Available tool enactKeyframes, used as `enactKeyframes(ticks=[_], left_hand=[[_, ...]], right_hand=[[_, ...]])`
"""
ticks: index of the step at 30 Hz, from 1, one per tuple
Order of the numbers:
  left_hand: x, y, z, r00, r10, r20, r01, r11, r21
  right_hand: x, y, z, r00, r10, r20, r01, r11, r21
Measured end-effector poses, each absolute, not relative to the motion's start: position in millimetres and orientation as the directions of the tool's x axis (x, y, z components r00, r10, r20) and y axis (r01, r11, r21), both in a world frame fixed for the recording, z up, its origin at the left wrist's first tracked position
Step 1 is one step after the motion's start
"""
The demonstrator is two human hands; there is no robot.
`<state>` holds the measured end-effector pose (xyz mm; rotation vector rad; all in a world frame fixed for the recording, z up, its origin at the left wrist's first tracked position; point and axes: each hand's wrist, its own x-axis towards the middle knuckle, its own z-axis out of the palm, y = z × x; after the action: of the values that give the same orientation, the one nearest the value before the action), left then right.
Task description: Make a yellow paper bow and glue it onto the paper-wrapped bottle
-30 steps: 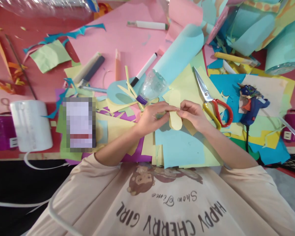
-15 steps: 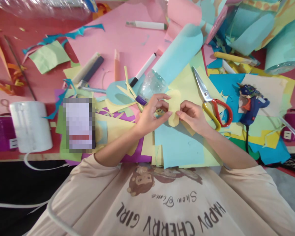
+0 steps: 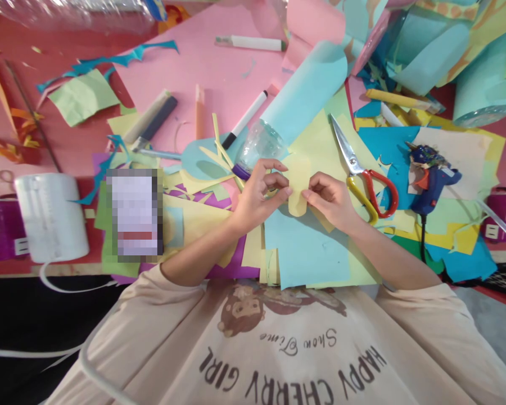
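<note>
Between my two hands is a small pale yellow paper strip [image 3: 298,180] with rounded ends, held upright above the paper-covered table. My left hand [image 3: 266,194] pinches its left edge between thumb and fingers. At the lower right edge, my right hand [image 3: 329,198] grips it with thumb and forefinger. A light blue paper sheet [image 3: 312,253] lies beneath, closest to me. Scissors [image 3: 358,169] with red and yellow handles rest just right of my right hand. Beyond my left hand lies a clear plastic bottle [image 3: 261,146] wrapped in light blue paper.
A blue glue gun [image 3: 432,183] lies at the right on paper sheets. Markers [image 3: 247,118] and a dark-handled cutter [image 3: 156,121] are scattered on pink paper [image 3: 172,73]. A blurred-out phone [image 3: 137,214] and a white power strip [image 3: 53,216] sit at the left.
Almost nothing differs. The paper strip and both hands stay in nearly the same place, with only a very slight shift of the whole view.
</note>
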<state>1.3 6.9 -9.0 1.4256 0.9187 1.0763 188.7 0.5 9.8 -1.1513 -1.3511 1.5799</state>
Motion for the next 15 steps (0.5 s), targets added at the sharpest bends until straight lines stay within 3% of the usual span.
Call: enactKeyframes(ticks=[6, 10, 15], left_hand=[[0.2, 8.1, 2.2, 0.414, 0.903, -0.120, -0.045, 0.151, 0.987], [1.9, 7.2, 9.5, 0.420, 0.891, -0.169, 0.098, 0.141, 0.985], [2.7, 7.3, 10.8, 0.405, 0.900, -0.163, 0.142, 0.114, 0.983]], right_hand=[[186.8, 3.5, 14.3, -0.310, 0.922, -0.231, -0.023, -0.251, -0.968], [185.9, 5.0, 17.0, -0.347, 0.908, -0.237, -0.050, -0.270, -0.962], [184.9, 4.6, 17.9, -0.372, 0.893, -0.252, -0.028, -0.282, -0.959]])
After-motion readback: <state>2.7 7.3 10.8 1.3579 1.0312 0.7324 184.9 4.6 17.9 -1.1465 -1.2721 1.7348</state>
